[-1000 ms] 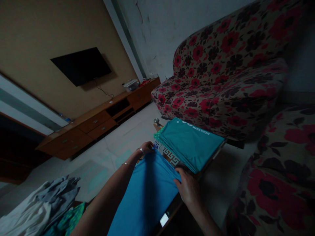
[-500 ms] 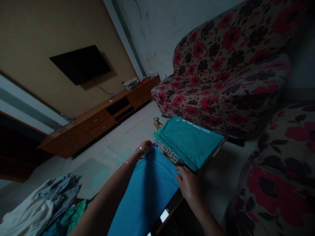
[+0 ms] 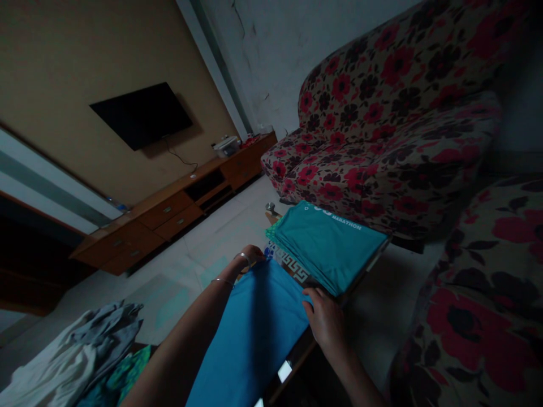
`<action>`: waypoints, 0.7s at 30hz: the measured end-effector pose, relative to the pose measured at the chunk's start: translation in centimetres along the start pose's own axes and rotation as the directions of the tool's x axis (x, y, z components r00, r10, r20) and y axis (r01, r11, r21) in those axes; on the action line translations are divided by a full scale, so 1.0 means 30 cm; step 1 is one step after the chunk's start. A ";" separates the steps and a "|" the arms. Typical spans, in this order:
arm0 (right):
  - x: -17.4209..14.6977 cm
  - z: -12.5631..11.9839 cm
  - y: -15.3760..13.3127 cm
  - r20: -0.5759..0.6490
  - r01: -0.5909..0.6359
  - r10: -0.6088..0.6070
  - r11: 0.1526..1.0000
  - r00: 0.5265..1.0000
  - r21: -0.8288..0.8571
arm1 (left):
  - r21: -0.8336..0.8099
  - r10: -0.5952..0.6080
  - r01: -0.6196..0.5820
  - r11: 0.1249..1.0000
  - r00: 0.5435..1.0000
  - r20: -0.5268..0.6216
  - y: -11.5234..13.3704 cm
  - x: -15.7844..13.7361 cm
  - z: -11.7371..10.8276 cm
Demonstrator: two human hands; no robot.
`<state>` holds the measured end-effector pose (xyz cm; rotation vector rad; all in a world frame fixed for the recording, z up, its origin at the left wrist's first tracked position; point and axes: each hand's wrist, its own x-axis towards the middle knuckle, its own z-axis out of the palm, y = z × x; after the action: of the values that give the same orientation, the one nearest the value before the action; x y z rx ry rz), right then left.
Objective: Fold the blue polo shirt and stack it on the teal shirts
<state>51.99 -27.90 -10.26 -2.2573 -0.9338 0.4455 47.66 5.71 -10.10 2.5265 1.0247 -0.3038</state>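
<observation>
A plain blue garment [image 3: 250,339] lies spread flat over the near part of a low table; its exact kind cannot be told. My left hand [image 3: 253,255], with two thin bangles on the wrist and forearm, pinches its far left corner. At the far right corner, my right hand [image 3: 326,316] holds the edge between thumb and fingers. Just beyond, a folded teal T-shirt [image 3: 335,243] with white "MARATHON" lettering rests on other folded cloth. A strip of the table's patterned top [image 3: 292,267] shows between the two.
A heap of white and grey clothes [image 3: 72,350] sits at lower left, beside a green patterned cloth [image 3: 127,370]. Flowered sofas [image 3: 360,141] stand behind and to the right. A wooden cabinet [image 3: 169,209] runs under a wall-mounted television [image 3: 142,116].
The view has shifted very slightly. Both hands keep their places at the corners of the blue garment, with my left hand a touch lower in view.
</observation>
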 end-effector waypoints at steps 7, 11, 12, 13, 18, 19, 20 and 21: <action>0.004 -0.010 -0.007 0.012 -0.020 0.020 1.000 1.000 0.018 | 0.139 -0.036 0.048 0.989 0.995 -0.092 0.041 0.007 0.036; 0.007 -0.008 -0.001 0.016 -0.023 0.022 0.999 1.000 0.022 | 0.171 -0.038 0.055 0.984 0.994 -0.104 0.045 0.015 0.037; 0.007 -0.007 0.002 0.018 -0.024 0.024 0.999 1.000 0.025 | 0.174 -0.043 0.060 0.983 0.994 -0.102 0.046 0.018 0.031; 0.007 -0.005 0.005 0.016 -0.030 0.029 0.999 0.999 0.030 | 0.175 -0.048 0.065 0.982 0.994 -0.100 0.048 0.021 0.023; 0.002 -0.004 0.010 -0.011 -0.066 0.066 0.998 0.998 0.021 | 0.147 -0.037 0.052 0.988 0.994 -0.102 0.063 0.027 -0.012; 0.002 -0.004 0.008 -0.013 -0.067 0.067 0.998 0.998 0.009 | 0.137 -0.027 0.041 0.990 0.995 -0.099 0.067 0.026 -0.012; 0.001 -0.005 0.006 -0.014 -0.066 0.066 0.998 0.998 -0.004 | 0.125 -0.017 0.029 0.992 0.995 -0.096 0.071 0.026 -0.009; 0.001 -0.006 0.003 -0.012 -0.065 0.065 0.998 0.998 -0.019 | 0.112 -0.007 0.018 0.993 0.996 -0.093 0.074 0.027 -0.006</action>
<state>52.16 -28.01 -10.19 -2.3107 -0.8642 0.4530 49.81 4.83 -9.60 2.6586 1.0867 -0.2579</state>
